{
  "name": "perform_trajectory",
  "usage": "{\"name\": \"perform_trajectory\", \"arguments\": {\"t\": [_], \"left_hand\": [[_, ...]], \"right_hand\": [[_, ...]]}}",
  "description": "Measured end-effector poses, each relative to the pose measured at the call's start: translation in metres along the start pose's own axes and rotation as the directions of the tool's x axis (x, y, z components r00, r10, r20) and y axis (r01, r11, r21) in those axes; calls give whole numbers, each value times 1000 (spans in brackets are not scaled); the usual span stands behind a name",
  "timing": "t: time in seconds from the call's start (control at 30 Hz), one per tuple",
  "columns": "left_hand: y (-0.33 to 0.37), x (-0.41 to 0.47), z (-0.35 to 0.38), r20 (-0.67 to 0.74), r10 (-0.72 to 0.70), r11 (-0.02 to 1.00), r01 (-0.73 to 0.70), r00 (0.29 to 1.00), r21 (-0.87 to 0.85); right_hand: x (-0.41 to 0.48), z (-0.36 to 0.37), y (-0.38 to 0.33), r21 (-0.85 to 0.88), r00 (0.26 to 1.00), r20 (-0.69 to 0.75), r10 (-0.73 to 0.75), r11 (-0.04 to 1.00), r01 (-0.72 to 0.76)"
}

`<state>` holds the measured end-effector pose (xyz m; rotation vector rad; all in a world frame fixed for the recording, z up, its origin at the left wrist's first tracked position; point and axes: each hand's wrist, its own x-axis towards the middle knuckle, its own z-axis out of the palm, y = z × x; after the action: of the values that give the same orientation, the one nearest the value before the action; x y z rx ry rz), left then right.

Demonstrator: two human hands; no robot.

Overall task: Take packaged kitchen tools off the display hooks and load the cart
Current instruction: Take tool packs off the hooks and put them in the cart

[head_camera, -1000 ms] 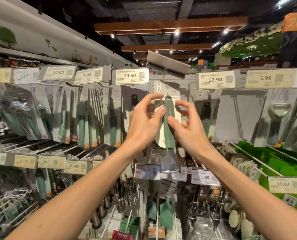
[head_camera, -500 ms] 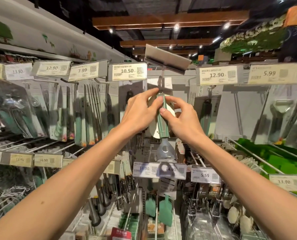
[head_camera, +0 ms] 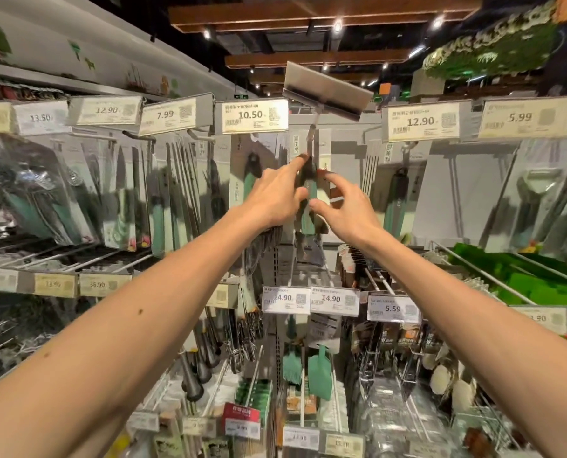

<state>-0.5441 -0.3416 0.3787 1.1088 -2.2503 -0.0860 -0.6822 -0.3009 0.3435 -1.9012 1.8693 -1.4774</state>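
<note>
Left hand point(head_camera: 274, 198) pinches the packaged tool point(head_camera: 308, 213) at its edge, by the hook point(head_camera: 311, 137) — right hand point(head_camera: 350, 211) beside, grip unclear.

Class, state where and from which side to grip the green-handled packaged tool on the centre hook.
Pinch the packaged tool at its upper handle, coming from the front: it hangs upright from a hook that points out toward you, so it should slide off frontward.

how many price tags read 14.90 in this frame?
2. The left 14.90 tag and the right 14.90 tag sit side by side at lower centre, just left of the 5.59 tag. Some blurred tags elsewhere are unreadable, so more may be hidden.
</note>
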Motion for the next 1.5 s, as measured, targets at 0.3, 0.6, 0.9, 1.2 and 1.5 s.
{"name": "perform_trajectory", "arguments": {"t": [0.3, 0.6, 0.9, 1.2, 1.5], "left_hand": [[3, -96, -21, 27, 11, 999, -12, 1000, 38], [-44, -340, -15, 373, -210, 951, 100, 904, 293], [-120, -563, -21, 431, -682, 729, 501, 591, 467], [-284, -684, -13, 497, -804, 561, 695, 328, 449], [-453, -756, 24, 694, -700, 562, 730, 168, 390]], "right_hand": [[-96, -24, 10, 37, 1000, 5, -5, 999, 5], [-296, 60, 21, -69, 909, 390, -146, 980, 187], [-433, 211, -36, 49, 559, 812, -169, 974, 222], [-501, 367, -108, -61, 360, 933, -11, 980, 188], [-548, 514, -132, -304, 157, 945, 287, 947, 100]]}}
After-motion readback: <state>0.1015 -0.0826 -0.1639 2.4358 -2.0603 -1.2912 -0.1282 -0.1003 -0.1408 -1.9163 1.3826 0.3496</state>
